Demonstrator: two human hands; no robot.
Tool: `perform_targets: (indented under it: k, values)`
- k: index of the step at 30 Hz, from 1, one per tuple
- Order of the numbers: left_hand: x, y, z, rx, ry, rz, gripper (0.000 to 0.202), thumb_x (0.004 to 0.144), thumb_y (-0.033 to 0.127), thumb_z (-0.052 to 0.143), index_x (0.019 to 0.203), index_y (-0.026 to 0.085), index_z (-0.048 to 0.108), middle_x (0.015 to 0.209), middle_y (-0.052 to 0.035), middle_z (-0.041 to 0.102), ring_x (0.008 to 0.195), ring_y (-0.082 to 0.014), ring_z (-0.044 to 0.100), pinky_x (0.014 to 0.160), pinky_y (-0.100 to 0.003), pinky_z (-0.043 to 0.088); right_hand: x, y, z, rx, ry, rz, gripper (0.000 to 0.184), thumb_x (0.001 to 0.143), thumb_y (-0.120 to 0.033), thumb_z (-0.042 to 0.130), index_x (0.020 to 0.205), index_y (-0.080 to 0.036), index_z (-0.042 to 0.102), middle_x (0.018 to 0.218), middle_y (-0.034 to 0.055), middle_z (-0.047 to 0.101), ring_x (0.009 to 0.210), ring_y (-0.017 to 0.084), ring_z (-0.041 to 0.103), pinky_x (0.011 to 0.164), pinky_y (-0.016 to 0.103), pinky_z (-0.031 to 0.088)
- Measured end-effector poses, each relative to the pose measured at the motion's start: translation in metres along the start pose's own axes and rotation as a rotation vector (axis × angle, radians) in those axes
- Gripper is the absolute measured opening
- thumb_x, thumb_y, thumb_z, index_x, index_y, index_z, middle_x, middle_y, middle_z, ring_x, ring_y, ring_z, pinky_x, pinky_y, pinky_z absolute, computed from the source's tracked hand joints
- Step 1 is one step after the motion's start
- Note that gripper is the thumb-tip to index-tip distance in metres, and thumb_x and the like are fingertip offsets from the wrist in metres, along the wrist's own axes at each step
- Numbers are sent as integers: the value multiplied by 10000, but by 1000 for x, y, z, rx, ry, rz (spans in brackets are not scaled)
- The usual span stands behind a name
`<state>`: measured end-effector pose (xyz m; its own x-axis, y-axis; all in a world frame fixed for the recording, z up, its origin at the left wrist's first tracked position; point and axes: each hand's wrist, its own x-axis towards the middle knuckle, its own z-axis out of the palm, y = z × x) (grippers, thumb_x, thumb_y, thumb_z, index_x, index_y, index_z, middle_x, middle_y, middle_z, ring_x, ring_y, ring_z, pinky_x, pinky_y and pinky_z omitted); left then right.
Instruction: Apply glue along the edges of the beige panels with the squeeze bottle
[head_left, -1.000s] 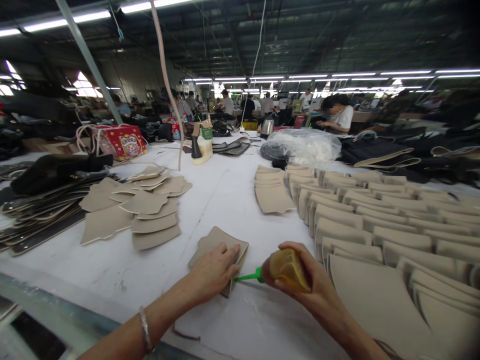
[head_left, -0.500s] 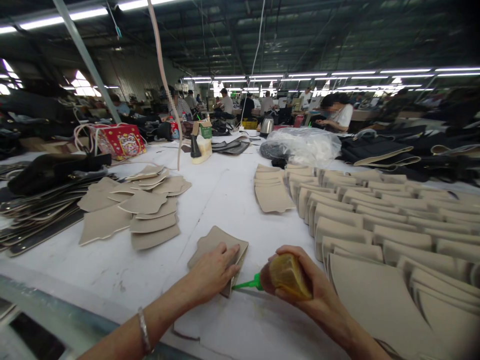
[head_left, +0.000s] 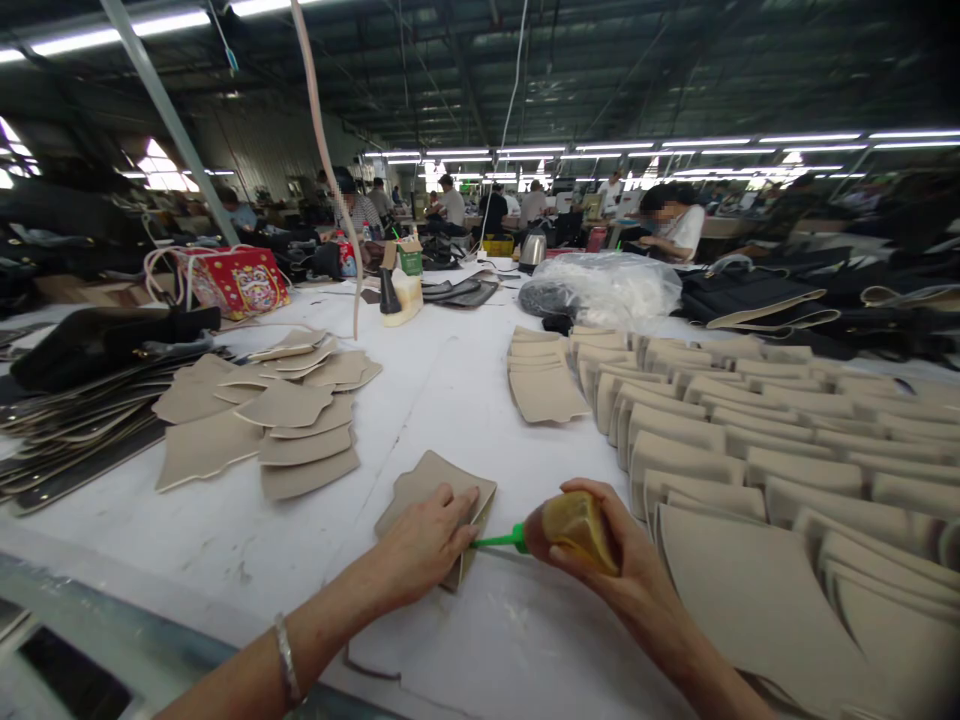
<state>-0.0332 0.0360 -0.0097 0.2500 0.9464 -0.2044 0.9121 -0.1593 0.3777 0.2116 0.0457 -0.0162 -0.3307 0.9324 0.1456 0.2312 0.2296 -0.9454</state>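
My left hand (head_left: 429, 542) lies flat with fingers stretched out on a small stack of beige cut pieces (head_left: 420, 482) near the front of the white table (head_left: 450, 390). My right hand (head_left: 611, 560) is wrapped round an amber squeeze bottle (head_left: 574, 528). The bottle's green nozzle (head_left: 496, 541) points left and its tip touches the right edge of the stack, just beside my left fingertips.
Overlapping rows of beige pieces (head_left: 750, 440) cover the table's right side. A loose pile of beige pieces (head_left: 277, 415) and dark strips (head_left: 75, 420) lie at left. A red bag (head_left: 238, 280), bottles (head_left: 401, 295) and a plastic bag (head_left: 607, 285) stand farther back. Other people work at distant tables.
The bottle's nozzle slid a little along the stack's edge, first nearer me and then back up. My left hand stayed pressed on the stack.
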Motion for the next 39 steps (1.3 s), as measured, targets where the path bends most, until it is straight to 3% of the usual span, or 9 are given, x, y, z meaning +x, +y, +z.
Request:
perform_targets:
  k: [8,19,24,29,35,39]
  values:
    - [-1,3,-2,17,-14,-29,496,938,388,277,1412,257,338,1137,-75,524,941,-218,598,850,-320,439,-11,-9,7,59,-66,42,494,770,-436,690,1152,-271,424,948,-14,553,823,191,557,739,280,445]
    - [2,2,0,18,-11,21,477,945,356,244,1396,247,355,1083,-71,529,940,-210,594,848,-317,437,12,2,-9,-128,157,-79,468,786,-425,684,1160,-269,450,1017,11,559,833,207,569,757,313,446]
    - [2,3,-2,22,-15,13,483,948,365,235,1397,237,356,1088,-69,529,925,-212,599,846,-319,436,6,4,-9,-80,49,-71,466,799,-425,679,1173,-293,434,1060,7,545,860,201,575,785,312,448]
    - [1,4,-4,25,-12,25,470,946,349,232,1390,249,353,1082,-64,529,924,-213,599,826,-317,441,11,5,-13,-137,149,-96,481,793,-420,687,1178,-283,433,1009,8,549,819,199,569,763,315,446]
    - [1,1,-2,18,-12,26,483,949,362,221,1397,239,353,1101,-75,528,932,-216,601,841,-321,437,9,2,-11,-122,66,-98,469,793,-414,690,1173,-305,438,1093,8,530,886,205,571,795,312,446]
    - [2,1,-2,12,-2,28,473,945,358,225,1384,251,365,1069,-62,535,920,-212,603,835,-319,442,12,2,-12,-127,120,-83,476,791,-430,684,1174,-284,441,998,7,556,811,204,574,756,324,452]
